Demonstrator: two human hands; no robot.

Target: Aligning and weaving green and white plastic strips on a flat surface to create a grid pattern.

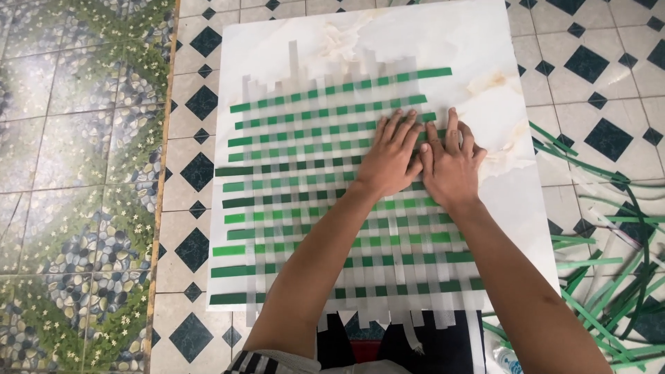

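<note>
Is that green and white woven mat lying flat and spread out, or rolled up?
Spread flat. The woven mat lies open on the marble-look board, with both hands pressing down on it.

Left hand [389, 161] and right hand [451, 166] flat on green-and-white woven mat [305, 208], marble-look board [409, 41], loose green strips [609, 277]

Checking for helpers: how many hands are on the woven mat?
2: left hand and right hand lie flat, side by side, on the woven mat near its right edge; none seems hidden.
</note>
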